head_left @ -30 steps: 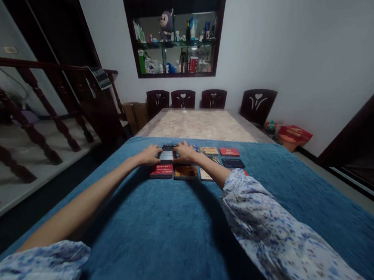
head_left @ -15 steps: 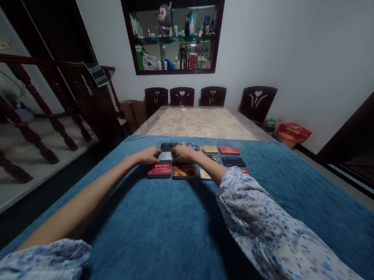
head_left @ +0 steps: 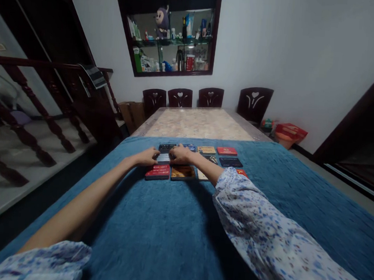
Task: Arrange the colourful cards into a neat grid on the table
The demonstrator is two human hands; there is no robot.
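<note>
A small pale box (head_left: 164, 157) is pinched at its ends between the left hand (head_left: 147, 156) and right hand (head_left: 180, 154), flat on the blue cloth (head_left: 154, 232), long axis running left to right, among other boxes (head_left: 205, 158).

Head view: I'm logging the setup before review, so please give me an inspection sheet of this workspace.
Surface: blue cloth over the near part of a marble-topped table.
Job's things: flat boxes in rows; pale box between both hands, red box and orange box nearer.
Clutter: nothing seen.
Hands: left hand and right hand touch the pale box.
Cables: nothing seen.
Surroundings: four chairs, wall cabinet, stair railing.
</note>
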